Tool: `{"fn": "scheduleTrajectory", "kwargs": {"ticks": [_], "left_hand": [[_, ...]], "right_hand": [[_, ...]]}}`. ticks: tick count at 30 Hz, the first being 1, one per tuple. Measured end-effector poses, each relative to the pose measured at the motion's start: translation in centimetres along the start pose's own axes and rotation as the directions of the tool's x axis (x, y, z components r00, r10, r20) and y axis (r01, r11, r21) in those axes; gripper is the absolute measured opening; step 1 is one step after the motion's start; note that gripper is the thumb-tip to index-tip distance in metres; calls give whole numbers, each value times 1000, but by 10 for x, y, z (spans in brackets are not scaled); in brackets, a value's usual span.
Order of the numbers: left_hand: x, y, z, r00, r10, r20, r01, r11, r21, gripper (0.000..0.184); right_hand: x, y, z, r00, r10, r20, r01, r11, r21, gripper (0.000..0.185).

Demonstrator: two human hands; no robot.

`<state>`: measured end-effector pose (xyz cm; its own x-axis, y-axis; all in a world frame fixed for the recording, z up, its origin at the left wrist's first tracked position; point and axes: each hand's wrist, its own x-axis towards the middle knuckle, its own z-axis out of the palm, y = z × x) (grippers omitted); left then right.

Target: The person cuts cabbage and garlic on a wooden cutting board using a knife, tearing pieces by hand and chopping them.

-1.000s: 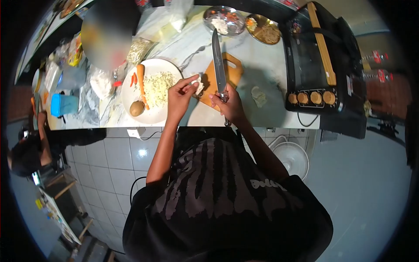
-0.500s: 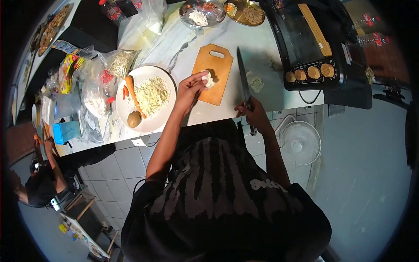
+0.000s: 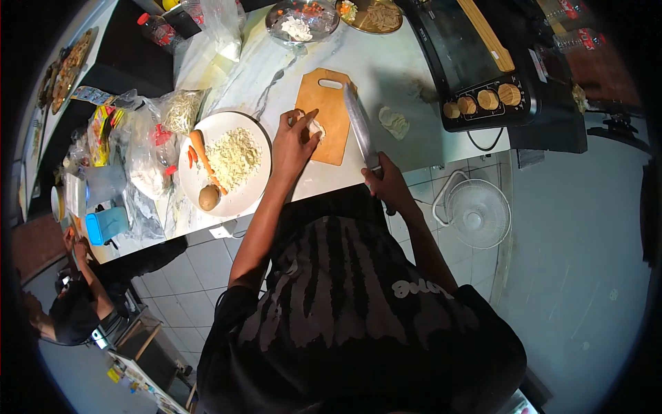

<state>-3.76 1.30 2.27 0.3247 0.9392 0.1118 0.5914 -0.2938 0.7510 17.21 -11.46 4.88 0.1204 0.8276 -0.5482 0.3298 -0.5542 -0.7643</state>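
Observation:
My left hand (image 3: 293, 146) is over the left side of the wooden cutting board (image 3: 336, 103), fingers closed on a small whitish piece of food (image 3: 316, 129) whose kind I cannot make out. The fingers partly cover that piece, which appears to rest on the board. Wrapped round the handle of a long kitchen knife (image 3: 359, 124) is my right hand (image 3: 387, 183). The blade points away from me along the board's right edge. A second pale, flat piece (image 3: 394, 123) lies on the counter right of the knife.
On the left stands a white plate (image 3: 241, 201) with chopped pale food, a carrot (image 3: 198, 146), red chillies and a brown round vegetable (image 3: 209, 198). Metal plates with food are at the back. A black toaster oven (image 3: 476, 76) is at right; another person (image 3: 79, 303) works far left.
My left hand has lowered the whitish piece onto the board. The knife has swung left, its blade now by the board's right edge. The view has shifted slightly.

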Motion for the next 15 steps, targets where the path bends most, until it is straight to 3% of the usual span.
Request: {"fn": "scheduleTrajectory", "kwargs": {"ticks": [1,3,6,7,11,13,15], "left_hand": [[-1,1,-1,996,63,-60,-61,998,29,50],[-3,3,-1,982,148,-116,-136,985,107,45],[-5,-7,3,941,302,-150,-273,943,190,33],[-6,-12,6,920,368,-133,-341,921,190,26],[-11,-23,15,930,347,-119,-325,930,173,19],[-10,-27,16,914,396,-90,-367,901,231,18],[-10,-28,17,922,377,-85,-354,912,208,21]], "right_hand": [[-2,4,6,1000,1,1,-1,1000,2,26],[-9,12,18,943,-300,-141,259,932,-253,40],[-18,11,25,911,-398,-109,363,898,-248,53],[-16,13,29,859,-502,-104,460,844,-274,58],[-24,0,29,951,-308,-4,294,912,-286,58],[-21,11,33,880,-475,-27,434,825,-362,60],[-19,17,38,871,-483,-85,442,849,-290,56]]}}
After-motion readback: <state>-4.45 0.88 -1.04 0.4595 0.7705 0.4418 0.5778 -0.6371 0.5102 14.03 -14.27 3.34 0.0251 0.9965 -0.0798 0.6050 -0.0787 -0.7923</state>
